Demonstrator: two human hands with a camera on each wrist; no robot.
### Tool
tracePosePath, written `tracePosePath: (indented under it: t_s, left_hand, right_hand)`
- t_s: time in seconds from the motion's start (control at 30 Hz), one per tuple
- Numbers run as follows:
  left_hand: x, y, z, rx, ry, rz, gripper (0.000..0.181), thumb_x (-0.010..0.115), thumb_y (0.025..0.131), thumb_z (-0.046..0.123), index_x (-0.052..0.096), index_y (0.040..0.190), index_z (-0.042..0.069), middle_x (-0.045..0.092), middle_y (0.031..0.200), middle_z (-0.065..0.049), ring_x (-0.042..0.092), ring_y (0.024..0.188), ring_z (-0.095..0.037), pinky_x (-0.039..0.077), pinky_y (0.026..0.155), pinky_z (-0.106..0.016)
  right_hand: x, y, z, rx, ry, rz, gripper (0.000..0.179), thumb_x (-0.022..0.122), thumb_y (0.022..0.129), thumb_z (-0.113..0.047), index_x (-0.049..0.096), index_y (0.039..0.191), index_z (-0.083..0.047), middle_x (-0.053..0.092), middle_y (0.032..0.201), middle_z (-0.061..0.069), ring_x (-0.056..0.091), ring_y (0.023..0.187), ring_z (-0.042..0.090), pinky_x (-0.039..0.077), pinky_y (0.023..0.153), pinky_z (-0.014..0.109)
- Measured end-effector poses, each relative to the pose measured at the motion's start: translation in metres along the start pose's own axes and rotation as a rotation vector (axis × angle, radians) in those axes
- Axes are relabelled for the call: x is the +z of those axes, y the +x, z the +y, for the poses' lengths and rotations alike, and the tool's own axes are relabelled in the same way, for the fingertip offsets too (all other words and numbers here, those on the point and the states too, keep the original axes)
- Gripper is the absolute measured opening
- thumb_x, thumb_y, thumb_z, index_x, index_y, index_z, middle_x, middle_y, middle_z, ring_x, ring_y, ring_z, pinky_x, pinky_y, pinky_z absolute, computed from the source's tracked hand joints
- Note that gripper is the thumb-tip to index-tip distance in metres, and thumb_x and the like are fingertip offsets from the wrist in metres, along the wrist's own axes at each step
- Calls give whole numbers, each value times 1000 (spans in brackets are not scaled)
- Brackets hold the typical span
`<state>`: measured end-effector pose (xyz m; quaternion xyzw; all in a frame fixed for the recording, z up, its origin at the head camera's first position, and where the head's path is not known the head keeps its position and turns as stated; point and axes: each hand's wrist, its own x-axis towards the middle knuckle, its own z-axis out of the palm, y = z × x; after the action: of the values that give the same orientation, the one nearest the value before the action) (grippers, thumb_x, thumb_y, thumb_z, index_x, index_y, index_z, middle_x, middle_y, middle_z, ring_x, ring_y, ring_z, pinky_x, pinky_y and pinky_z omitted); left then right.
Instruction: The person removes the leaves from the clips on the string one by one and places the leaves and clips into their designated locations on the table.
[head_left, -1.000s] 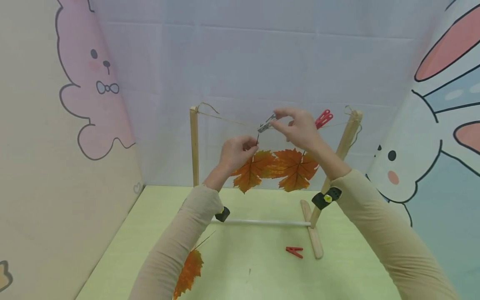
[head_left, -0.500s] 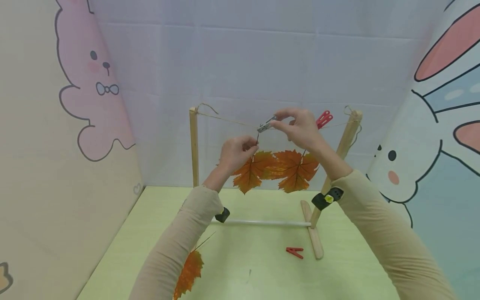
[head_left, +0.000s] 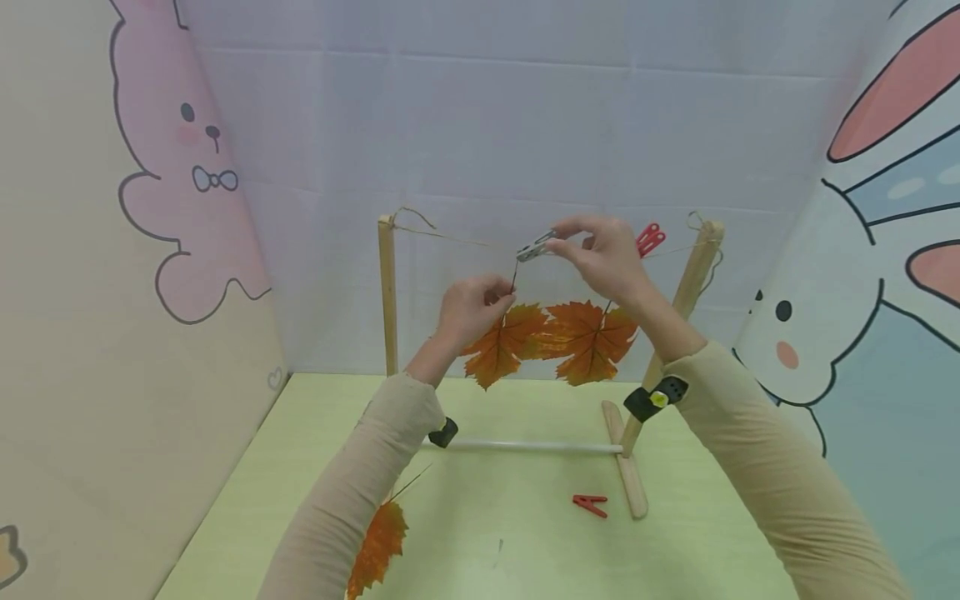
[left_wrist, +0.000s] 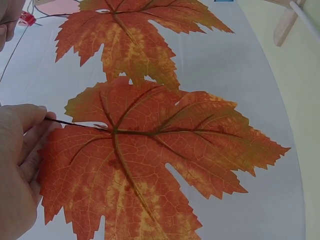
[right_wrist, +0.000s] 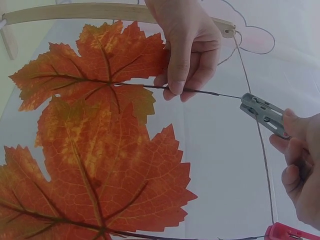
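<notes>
My left hand [head_left: 472, 310] pinches the thin dark stem of an orange maple leaf [left_wrist: 150, 150], below the string [head_left: 450, 238]. Up and to the right, my right hand [head_left: 600, 258] grips a grey clothespin [right_wrist: 262, 114] between thumb and fingers at its handle end. The clothespin's nose is at the stem's tip, and the string passes across it in the right wrist view. Whether its nose is pressed closed on both is too small to tell. Beside this leaf hangs a second orange leaf [head_left: 592, 343], its stem at a red clothespin [head_left: 650, 239] on the string.
Two wooden posts [head_left: 387, 292] carry the string, with a white rod [head_left: 525, 445] low between them. On the pale green table [head_left: 525, 550] lie another red clothespin [head_left: 590, 505] and, partly behind the left sleeve, another orange leaf [head_left: 381, 546]. A wooden foot [head_left: 633, 483] supports the right post.
Both hands stay almost where they were. The grey clothespin tilts slightly flatter with a small shift of the right hand, and the held leaf moves very slightly.
</notes>
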<state>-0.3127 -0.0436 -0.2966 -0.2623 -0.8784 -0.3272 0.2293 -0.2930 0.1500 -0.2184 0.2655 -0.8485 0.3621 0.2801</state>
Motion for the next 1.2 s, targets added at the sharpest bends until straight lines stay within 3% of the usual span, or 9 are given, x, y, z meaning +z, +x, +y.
tracePosePath:
  t_s: [0.3, 0.53, 0.7, 0.93, 1.1, 1.2]
  left_hand:
    - [4, -3, -4, 39, 17, 9, 12, 63, 85, 19, 69, 91, 10, 69, 83, -1, 62, 69, -13, 47, 61, -24]
    - [4, -7, -7, 45, 6, 6, 11, 63, 86, 18, 68, 89, 10, 69, 82, -2, 61, 69, -13, 47, 60, -25]
    - [4, -10, -11, 43, 17, 5, 12, 63, 86, 19, 68, 90, 9, 68, 83, -1, 60, 69, -13, 47, 61, -26]
    - [2, -16, -16, 47, 13, -10, 10, 63, 85, 16, 69, 90, 9, 68, 81, -1, 58, 68, -13, 46, 61, -25]
    - [-1, -22, -20, 38, 32, -32, 11, 63, 85, 15, 69, 90, 8, 69, 81, -2, 59, 68, -14, 47, 62, -27]
    - [-2, -26, -22, 42, 39, -46, 10, 63, 85, 15, 69, 89, 8, 69, 81, -2, 59, 68, -14, 48, 62, -27]
  right_hand:
    - [-6, 0, 1, -51, -27, 71, 18, 66, 83, -13, 70, 95, 0, 69, 85, 11, 28, 36, 10, 21, 36, 20]
    - [-9, -3, 2, -42, -6, 119, 19, 65, 84, -14, 70, 97, -2, 69, 84, 13, 25, 33, 6, 21, 34, 21]
    - [-10, -5, 2, -30, 17, 98, 20, 67, 83, -14, 70, 99, -4, 69, 83, 11, 26, 34, 5, 22, 34, 22]
    - [-13, -10, -6, 24, 73, 34, 28, 67, 83, -16, 66, 108, -5, 61, 68, 11, 28, 36, 6, 23, 35, 22]
    - [-18, -17, -24, 18, 160, 19, 29, 65, 82, -3, 62, 110, 4, 65, 91, 19, 26, 36, 5, 24, 36, 20]
    - [-17, -22, -21, -7, 199, 33, 30, 66, 80, 0, 62, 109, 4, 66, 96, 13, 26, 36, 5, 24, 37, 20]
